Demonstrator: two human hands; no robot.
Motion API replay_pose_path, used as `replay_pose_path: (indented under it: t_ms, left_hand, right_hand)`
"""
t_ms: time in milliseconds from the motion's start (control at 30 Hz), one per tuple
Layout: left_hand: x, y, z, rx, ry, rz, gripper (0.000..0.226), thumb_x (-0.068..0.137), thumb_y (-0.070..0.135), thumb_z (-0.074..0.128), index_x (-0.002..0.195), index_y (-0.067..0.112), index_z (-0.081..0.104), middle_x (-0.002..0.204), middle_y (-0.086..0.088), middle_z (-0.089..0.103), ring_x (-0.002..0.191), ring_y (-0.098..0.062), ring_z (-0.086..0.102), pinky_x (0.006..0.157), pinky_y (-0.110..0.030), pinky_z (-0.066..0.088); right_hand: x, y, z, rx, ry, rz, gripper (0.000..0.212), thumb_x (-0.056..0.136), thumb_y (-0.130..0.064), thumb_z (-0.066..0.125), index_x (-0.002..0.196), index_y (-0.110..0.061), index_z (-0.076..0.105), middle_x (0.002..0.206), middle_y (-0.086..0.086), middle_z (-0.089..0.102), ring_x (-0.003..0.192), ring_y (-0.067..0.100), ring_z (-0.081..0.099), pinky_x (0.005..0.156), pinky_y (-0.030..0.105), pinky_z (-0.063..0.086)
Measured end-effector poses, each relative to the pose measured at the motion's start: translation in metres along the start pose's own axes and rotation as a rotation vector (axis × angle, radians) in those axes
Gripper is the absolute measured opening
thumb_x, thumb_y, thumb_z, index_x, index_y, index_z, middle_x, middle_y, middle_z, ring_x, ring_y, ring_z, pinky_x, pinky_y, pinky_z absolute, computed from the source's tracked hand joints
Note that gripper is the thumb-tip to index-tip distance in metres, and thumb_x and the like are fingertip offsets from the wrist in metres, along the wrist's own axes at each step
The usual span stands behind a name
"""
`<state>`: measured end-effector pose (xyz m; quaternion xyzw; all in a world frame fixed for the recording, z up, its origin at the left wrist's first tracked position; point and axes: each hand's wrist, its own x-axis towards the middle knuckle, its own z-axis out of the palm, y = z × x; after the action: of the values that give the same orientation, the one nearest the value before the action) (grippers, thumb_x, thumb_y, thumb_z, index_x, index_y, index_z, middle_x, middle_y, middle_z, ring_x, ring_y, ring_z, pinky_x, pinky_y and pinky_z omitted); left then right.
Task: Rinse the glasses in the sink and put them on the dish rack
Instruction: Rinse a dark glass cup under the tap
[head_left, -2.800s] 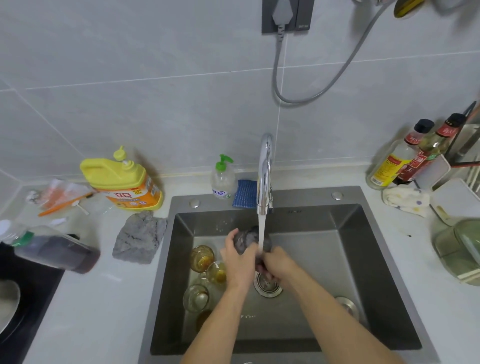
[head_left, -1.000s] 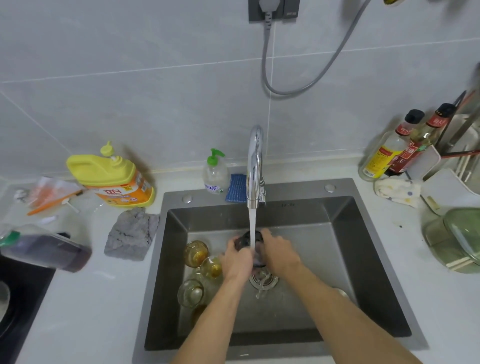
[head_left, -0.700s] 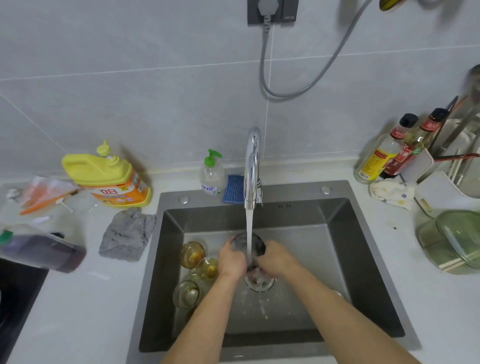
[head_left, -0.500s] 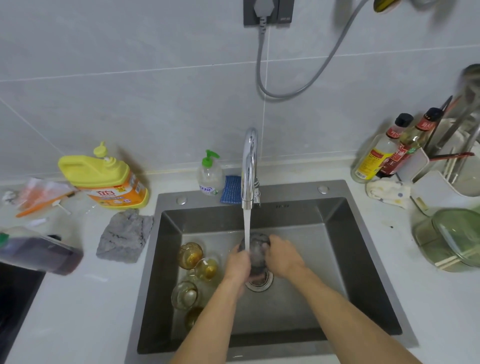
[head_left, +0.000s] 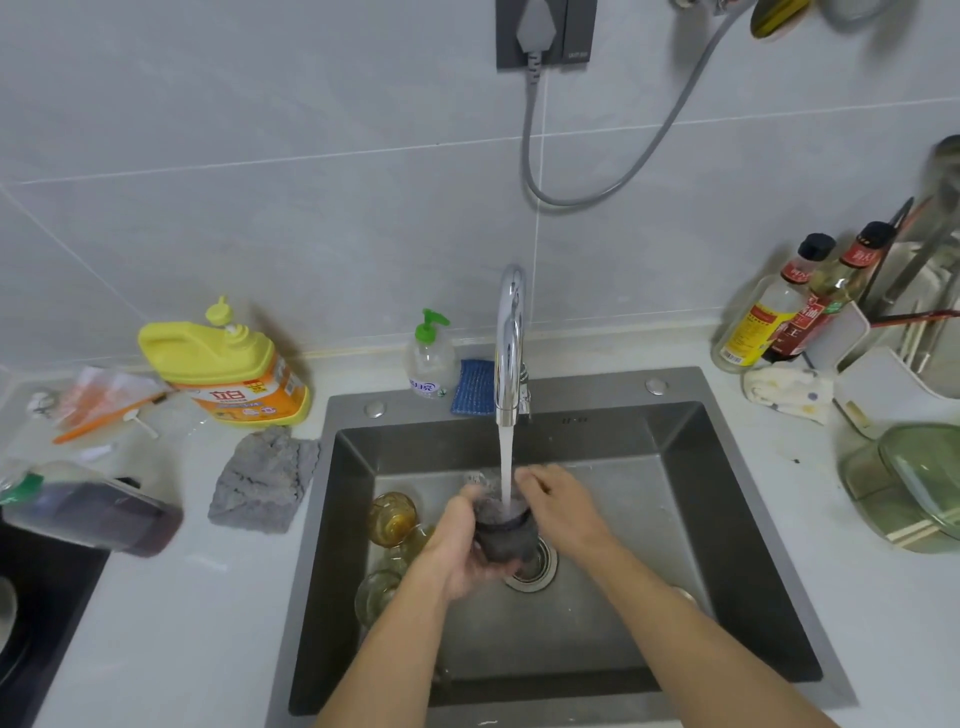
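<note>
I've turned the dark glass mouth-up under the tap stream, so it is filling; my left hand grips it, while my right hand is curled at the rim, grip unclear.

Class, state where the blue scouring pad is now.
In the head view, the blue scouring pad sits behind the sink, between the pump bottle on its left and the faucet.
</note>
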<state>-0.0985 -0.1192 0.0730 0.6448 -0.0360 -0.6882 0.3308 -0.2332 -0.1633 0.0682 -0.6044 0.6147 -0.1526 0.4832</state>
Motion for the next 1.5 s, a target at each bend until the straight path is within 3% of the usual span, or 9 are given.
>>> replay_pose_path:
  t_ms: [133,267,400,600,867,1033,1133,1333,1500]
  left_hand:
    - [0.007,0.0,0.012,0.012,-0.133,-0.092,0.075,0.096,0.075,0.039,0.12,0.012,0.072,0.109,-0.017,0.079,0.095,-0.036,0.072,0.065,-0.04,0.061]
    - [0.019,-0.011,0.039,-0.006,0.025,0.079,0.065,0.09,0.072,0.053,0.104,0.014,0.078,0.1,-0.013,0.079,0.102,-0.031,0.073,0.1,-0.05,0.057]
    - [0.015,-0.016,0.048,-0.079,0.086,0.182,0.048,0.101,0.048,0.05,0.086,0.013,0.079,0.091,-0.014,0.08,0.095,-0.032,0.072,0.093,-0.047,0.057]
    - [0.014,-0.013,0.043,-0.154,0.086,0.07,0.071,0.102,0.065,0.035,0.105,0.007,0.077,0.104,-0.019,0.077,0.106,-0.033,0.071,0.102,-0.049,0.056]
    - [0.025,-0.012,0.012,-0.171,0.108,0.265,0.063,0.084,0.057,0.076,0.133,0.019,0.065,0.12,-0.01,0.076,0.106,-0.032,0.075,0.08,-0.045,0.063]
    - [0.017,-0.012,0.02,-0.182,0.103,0.259,0.054,0.098,0.061,0.055,0.119,0.015,0.074,0.113,-0.012,0.079,0.102,-0.026,0.077,0.089,-0.038,0.057]
    - [0.014,-0.011,0.025,-0.007,0.174,0.327,0.057,0.1,0.061,0.051,0.139,0.02,0.063,0.13,-0.009,0.071,0.112,-0.022,0.069,0.087,-0.033,0.055]
    - [0.021,-0.002,0.028,-0.292,0.168,0.166,0.11,0.054,0.07,0.09,0.146,0.022,0.054,0.128,-0.013,0.071,0.111,-0.034,0.072,0.086,-0.049,0.063]
    - [0.014,0.009,0.036,-0.596,0.013,-0.041,0.057,0.092,0.056,0.069,0.118,0.005,0.069,0.109,-0.023,0.073,0.101,-0.038,0.07,0.098,-0.051,0.056]
  right_hand:
    - [-0.008,-0.007,0.0,0.656,0.037,0.281,0.037,0.107,-0.032,0.041,0.098,-0.02,0.075,0.099,0.002,0.075,0.096,0.016,0.068,0.073,0.024,0.046]
    - [-0.011,-0.001,0.02,0.402,0.213,0.298,0.057,0.107,-0.055,0.029,0.135,-0.013,0.055,0.136,0.012,0.06,0.127,0.031,0.057,0.101,0.037,0.042]
    - [-0.018,0.011,0.027,0.25,0.18,0.096,0.064,0.091,-0.078,0.044,0.129,-0.026,0.049,0.128,0.001,0.057,0.12,0.02,0.057,0.107,0.042,0.047]
    - [-0.011,0.015,0.013,0.539,0.061,0.05,0.058,0.065,-0.064,0.084,0.099,-0.024,0.06,0.106,0.007,0.069,0.09,0.015,0.069,0.081,0.03,0.059]
    - [0.001,-0.001,0.042,0.768,0.082,0.198,0.035,0.106,-0.036,0.051,0.135,-0.017,0.049,0.129,0.011,0.064,0.105,0.02,0.067,0.082,0.03,0.059]
    - [0.002,-0.004,0.039,0.993,-0.007,0.301,0.09,0.064,-0.065,0.084,0.137,-0.025,0.05,0.126,0.014,0.068,0.107,0.031,0.072,0.083,0.044,0.063]
    - [0.0,-0.003,0.04,0.589,-0.021,0.238,0.123,0.058,-0.103,0.046,0.152,-0.025,0.031,0.144,0.014,0.058,0.124,0.031,0.062,0.096,0.049,0.056]
    - [-0.019,0.007,0.031,0.359,-0.104,-0.115,0.056,0.11,-0.034,0.041,0.162,-0.036,0.021,0.169,-0.015,0.014,0.155,0.006,0.013,0.124,0.027,0.016]
    - [-0.005,0.035,0.014,0.416,-0.177,-0.228,0.073,0.082,-0.009,0.084,0.141,-0.043,0.056,0.158,-0.015,0.042,0.142,-0.003,0.041,0.11,0.011,0.037]
